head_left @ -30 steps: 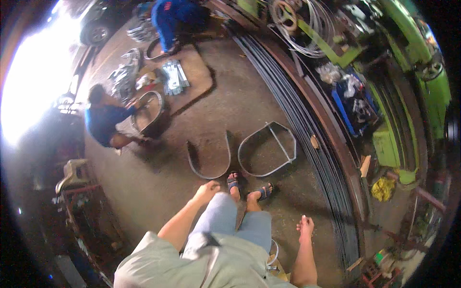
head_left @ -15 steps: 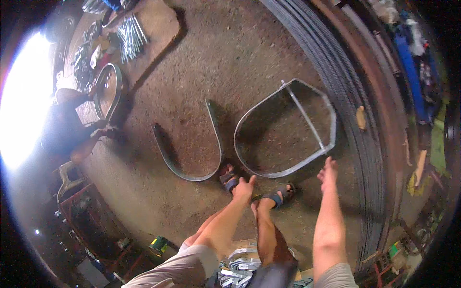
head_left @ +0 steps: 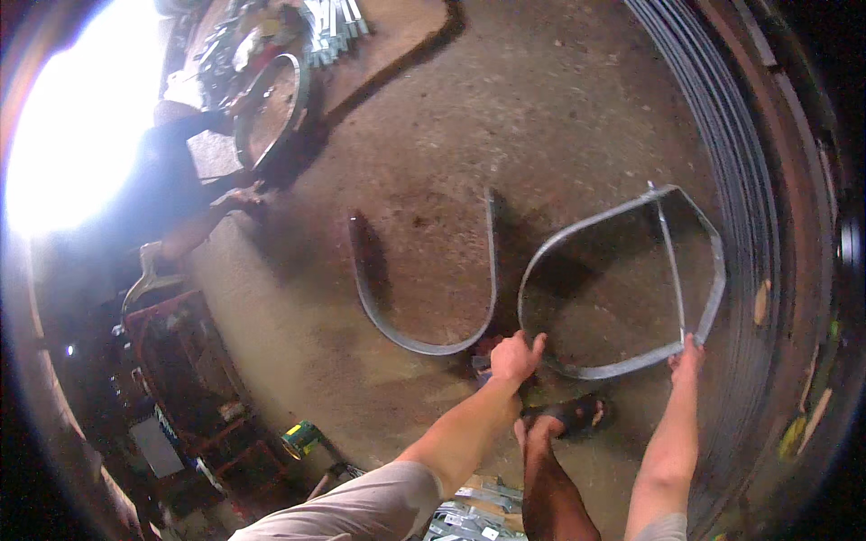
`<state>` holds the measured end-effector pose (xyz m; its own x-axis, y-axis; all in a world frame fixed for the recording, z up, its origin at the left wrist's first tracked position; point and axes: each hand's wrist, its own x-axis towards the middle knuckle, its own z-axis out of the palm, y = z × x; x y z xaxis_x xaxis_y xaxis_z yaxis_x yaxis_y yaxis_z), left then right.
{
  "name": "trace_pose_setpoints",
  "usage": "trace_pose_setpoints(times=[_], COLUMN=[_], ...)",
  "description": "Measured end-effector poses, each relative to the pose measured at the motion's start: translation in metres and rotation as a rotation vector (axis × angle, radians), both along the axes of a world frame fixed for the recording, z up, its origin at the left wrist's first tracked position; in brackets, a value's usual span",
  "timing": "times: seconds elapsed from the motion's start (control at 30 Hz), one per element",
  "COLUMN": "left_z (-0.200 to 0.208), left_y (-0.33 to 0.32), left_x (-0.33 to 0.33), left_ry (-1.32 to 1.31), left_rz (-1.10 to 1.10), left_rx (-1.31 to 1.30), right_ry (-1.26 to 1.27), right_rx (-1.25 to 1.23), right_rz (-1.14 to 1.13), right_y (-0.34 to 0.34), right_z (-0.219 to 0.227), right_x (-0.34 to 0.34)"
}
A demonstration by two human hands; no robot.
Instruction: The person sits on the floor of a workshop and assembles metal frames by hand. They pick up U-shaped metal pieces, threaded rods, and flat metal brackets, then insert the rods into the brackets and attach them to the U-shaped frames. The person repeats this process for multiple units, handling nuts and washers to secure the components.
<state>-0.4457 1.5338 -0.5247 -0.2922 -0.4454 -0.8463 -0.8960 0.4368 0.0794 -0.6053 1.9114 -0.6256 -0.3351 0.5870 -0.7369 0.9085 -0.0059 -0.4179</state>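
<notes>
A large galvanized clevis hanger [head_left: 606,370] stands on the floor at the right, made of a rounded strap, an angled top piece and a cross bolt [head_left: 669,261]. My left hand [head_left: 517,357] is closed around the strap at its near left side, thumb raised. At the near right corner, by the end of the cross bolt, my right hand [head_left: 687,354] grips the same hanger. Left of it a separate U-shaped metal strap [head_left: 494,270] rests on the floor, its two ends pointing away from me. My left hand hides part of my sandalled foot.
At the far left a co-worker [head_left: 171,171] holds a metal ring [head_left: 299,90] beside a cardboard sheet [head_left: 401,32] with bolts [head_left: 334,32]. Long bundled rods [head_left: 735,135] run along the right. A green-yellow can [head_left: 300,440] and metal brackets [head_left: 474,523] are near me.
Both my hands have reached forward and closed on the hanger, which they were apart from before. The view has shifted, so the floor things appear farther right.
</notes>
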Motion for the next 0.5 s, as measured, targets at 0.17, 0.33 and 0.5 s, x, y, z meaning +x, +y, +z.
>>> trace_pose_setpoints(times=[0.17,0.33,0.5], left_z=[0.009,0.044,0.062], left_y=[-0.050,-0.085,-0.121], left_x=[0.015,0.013,0.020], left_ry=[0.382,0.168,0.228], left_rz=[-0.447,-0.147,-0.167], left_rx=[-0.450,-0.154,-0.387], right_ry=[-0.035,0.102,0.134], right_rx=[-0.031,-0.057,-0.208], right_rz=[0.133,0.074,0.071], right_y=[0.009,-0.043,-0.102], right_z=[0.003,0.050,0.097], right_x=[0.001,0.001,-0.009])
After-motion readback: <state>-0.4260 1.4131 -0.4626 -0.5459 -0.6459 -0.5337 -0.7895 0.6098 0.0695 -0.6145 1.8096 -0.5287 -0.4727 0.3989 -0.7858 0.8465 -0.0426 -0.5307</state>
